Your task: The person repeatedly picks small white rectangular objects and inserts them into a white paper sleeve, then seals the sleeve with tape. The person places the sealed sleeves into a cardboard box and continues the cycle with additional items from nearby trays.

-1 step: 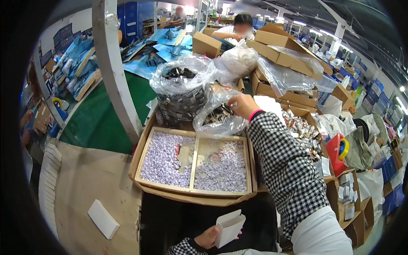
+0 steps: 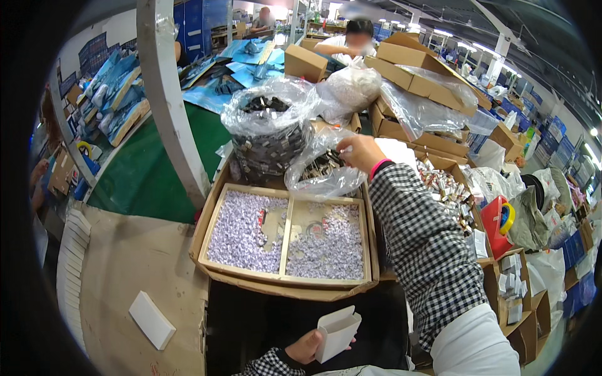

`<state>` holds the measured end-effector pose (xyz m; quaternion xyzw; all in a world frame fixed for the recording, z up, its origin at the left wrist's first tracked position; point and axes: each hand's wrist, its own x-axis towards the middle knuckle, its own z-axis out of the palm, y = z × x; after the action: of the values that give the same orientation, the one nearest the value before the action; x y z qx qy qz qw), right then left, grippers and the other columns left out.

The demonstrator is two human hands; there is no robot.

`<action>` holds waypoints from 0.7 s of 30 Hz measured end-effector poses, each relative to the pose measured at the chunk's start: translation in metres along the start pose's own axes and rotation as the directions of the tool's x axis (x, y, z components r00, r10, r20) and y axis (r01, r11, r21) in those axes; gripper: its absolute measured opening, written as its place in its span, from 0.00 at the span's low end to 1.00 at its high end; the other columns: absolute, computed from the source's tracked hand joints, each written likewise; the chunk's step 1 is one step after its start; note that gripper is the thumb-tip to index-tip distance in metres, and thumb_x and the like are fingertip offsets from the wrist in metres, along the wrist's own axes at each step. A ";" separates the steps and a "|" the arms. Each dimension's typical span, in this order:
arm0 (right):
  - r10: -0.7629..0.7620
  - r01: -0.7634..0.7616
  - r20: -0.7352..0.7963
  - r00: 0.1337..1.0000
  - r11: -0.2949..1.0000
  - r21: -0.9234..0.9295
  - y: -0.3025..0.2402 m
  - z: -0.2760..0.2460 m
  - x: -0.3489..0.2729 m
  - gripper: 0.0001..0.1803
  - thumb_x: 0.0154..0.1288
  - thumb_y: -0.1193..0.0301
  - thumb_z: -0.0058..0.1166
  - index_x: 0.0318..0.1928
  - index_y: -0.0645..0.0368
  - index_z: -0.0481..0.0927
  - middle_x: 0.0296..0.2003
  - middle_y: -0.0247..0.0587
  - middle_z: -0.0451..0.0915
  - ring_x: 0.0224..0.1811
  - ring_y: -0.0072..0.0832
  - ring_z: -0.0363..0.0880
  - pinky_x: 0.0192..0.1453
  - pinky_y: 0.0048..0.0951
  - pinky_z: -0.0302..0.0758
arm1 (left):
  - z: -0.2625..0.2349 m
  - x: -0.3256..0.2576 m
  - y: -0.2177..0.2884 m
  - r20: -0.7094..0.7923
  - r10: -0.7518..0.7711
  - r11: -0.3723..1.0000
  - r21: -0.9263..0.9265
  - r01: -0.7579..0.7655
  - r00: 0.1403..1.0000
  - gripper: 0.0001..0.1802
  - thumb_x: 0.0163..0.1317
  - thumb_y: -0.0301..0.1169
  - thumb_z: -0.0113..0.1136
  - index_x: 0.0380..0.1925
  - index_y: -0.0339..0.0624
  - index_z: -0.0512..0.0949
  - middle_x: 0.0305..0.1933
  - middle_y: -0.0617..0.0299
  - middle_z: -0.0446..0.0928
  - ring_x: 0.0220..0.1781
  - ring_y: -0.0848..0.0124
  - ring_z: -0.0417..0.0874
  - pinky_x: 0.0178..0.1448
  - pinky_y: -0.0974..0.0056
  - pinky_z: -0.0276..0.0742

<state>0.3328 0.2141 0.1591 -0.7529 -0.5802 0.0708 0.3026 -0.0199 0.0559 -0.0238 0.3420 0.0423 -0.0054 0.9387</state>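
A small white open-topped cardboard box is held upright in the left hand, fingers closed around its lower side, near the bottom edge of the view. The right hand is stretched forward to a crumpled clear plastic bag of small dark parts, whose upper edge is pinched in its closed fingers. This bag lies just behind a shallow two-compartment cardboard tray filled with small pale lilac pieces. A larger clear plastic bag of dark metal parts stands beside it. A flat white box lies apart on the brown table.
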 end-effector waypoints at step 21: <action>-0.361 0.263 0.321 0.876 0.914 0.308 -0.111 -0.013 -0.242 0.14 0.53 0.79 0.63 0.42 0.55 0.82 0.32 0.38 0.82 0.35 0.33 0.82 0.39 0.28 0.78 | 0.023 0.008 0.028 -0.084 0.244 0.940 0.267 -0.214 0.966 0.64 0.43 0.75 0.54 0.66 0.30 0.56 0.60 0.56 0.66 0.61 0.69 0.68 0.65 0.64 0.63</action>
<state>0.1702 0.0036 0.1703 -0.5760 -0.7274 0.2357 0.2891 -0.0095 0.0625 0.0110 0.4627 0.0553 0.1183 0.8769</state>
